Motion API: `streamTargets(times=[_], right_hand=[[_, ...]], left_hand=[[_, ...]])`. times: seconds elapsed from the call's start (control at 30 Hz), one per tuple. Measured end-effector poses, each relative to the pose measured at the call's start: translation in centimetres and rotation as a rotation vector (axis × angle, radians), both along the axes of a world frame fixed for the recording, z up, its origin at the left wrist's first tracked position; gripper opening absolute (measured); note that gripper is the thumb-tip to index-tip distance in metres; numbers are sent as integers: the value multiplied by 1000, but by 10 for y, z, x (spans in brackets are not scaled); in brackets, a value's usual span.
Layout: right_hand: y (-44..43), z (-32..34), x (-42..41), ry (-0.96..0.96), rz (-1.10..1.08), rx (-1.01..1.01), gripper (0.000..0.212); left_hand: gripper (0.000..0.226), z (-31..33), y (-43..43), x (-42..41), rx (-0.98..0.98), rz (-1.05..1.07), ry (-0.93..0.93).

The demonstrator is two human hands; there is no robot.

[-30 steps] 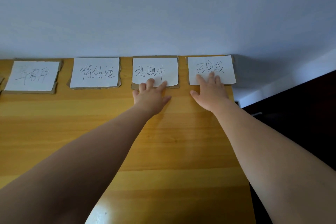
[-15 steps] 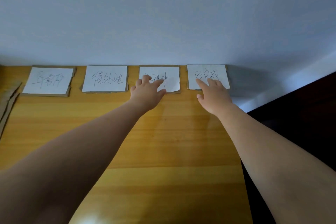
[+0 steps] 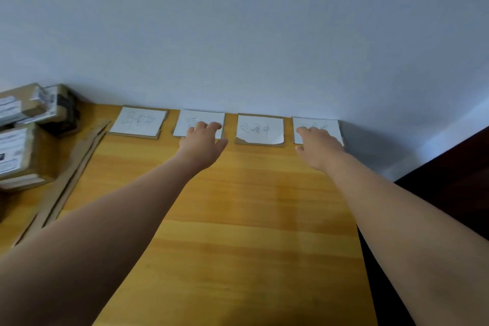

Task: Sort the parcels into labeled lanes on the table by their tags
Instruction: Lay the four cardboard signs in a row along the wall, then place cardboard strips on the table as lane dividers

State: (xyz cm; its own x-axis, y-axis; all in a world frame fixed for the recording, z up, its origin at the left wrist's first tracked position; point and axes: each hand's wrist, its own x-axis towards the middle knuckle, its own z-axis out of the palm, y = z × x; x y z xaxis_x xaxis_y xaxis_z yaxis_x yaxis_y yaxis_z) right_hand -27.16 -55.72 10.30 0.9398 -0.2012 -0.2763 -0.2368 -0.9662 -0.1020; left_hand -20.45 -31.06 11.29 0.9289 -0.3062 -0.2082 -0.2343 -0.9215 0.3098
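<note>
Both arms are stretching across the yellow wooden table (image 3: 251, 206) toward a row of four label cards (image 3: 260, 130) lying along its far edge, right against the wall (image 3: 238, 34). Each card is showing white paper on brown cardboard backing; the handwriting is too blurred to read. The left hand (image 3: 202, 140) is resting on the second card (image 3: 185, 124) from the left, fingers loosely bent over the paper, thumb sticking out to the right, gripping nothing as far as can be seen. The right hand (image 3: 316, 144) is lying on the fourth card (image 3: 330, 127), the rightmost one, fingers mostly straight and touching the paper, holding nothing. The first card (image 3: 139, 122) and third card (image 3: 272, 127) are sitting untouched, the third one lying between the two hands. The parcels (image 3: 23, 135) are sitting stacked at the left end of the table, well apart from both hands: brown boxes with white printed tags facing up. Cardboard strips (image 3: 76, 164) are lying flat on the table between the parcels and the card row
</note>
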Motion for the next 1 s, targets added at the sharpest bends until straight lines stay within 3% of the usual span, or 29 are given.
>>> streamTargets(times=[0.33, 0.63, 1.0], right_hand=[[94, 25, 11, -45, 155, 70, 49], [197, 26, 38, -52, 262, 39, 39], [373, -25, 76, 9, 185, 150, 34]], left_hand=[[48, 21, 115, -15, -25, 111, 6], [46, 25, 207, 14, 2, 137, -42], [51, -27, 395, 50, 120, 149, 239]])
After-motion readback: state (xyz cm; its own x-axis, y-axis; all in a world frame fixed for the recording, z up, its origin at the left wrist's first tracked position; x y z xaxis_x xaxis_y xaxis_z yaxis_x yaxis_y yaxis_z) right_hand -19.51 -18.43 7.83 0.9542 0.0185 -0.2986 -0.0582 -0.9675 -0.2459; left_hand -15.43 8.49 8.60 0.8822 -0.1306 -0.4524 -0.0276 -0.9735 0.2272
